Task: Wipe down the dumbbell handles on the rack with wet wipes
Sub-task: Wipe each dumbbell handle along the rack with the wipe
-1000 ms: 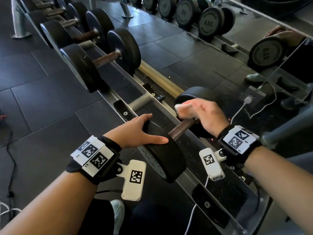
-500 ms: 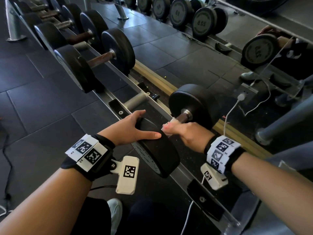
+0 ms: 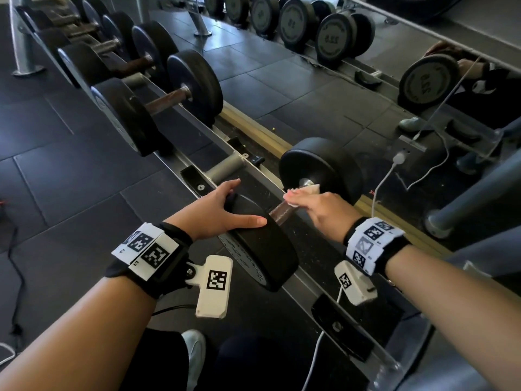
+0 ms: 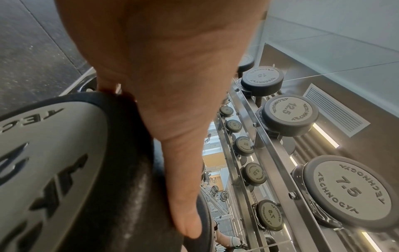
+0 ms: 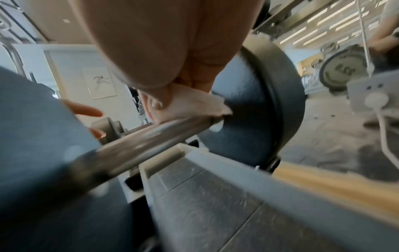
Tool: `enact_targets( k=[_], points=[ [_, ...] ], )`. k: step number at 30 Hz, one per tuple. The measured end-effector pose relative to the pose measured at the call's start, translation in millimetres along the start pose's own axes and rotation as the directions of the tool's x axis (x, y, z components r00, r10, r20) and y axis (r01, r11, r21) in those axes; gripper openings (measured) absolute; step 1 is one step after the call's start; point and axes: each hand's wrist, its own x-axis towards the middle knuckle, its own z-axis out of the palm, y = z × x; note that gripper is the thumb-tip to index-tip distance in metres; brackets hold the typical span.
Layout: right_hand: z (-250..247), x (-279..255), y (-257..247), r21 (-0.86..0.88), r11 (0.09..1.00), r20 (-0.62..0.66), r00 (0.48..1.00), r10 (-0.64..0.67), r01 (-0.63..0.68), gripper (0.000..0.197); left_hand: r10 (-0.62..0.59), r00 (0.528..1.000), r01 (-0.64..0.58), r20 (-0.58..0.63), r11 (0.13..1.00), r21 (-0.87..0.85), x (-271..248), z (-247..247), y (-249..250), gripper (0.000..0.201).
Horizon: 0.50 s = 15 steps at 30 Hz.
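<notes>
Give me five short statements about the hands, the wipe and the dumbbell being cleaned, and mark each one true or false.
1. The right hand presses a white wipe on the dumbbell handle. True.
2. The left hand grips the handle. False: it rests on the near weight head.
3. The wipe sits near the far weight head. True.
4. The dumbbell lies on the floor. False: it rests on the rack.
5. The left hand holds a second wipe. False: it holds none.
</notes>
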Motion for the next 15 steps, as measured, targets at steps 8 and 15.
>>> enact_targets(
  k=[8, 15],
  points=[
    [25.0, -16.7, -22.0, 0.065, 0.978, 0.000, 0.980, -0.198, 0.197, 0.048, 0.008, 1.000, -0.008, -0.014, 1.000, -0.017, 1.0, 1.1, -3.7, 0.126],
    [13.8, -2.3, -11.8, 0.040, 0.998, -0.135, 0.990, 0.045, -0.040, 0.044, 0.001, 1.000, -0.002, -0.015, 0.999, -0.041, 1.4, 1.6, -3.1, 0.129]
  ],
)
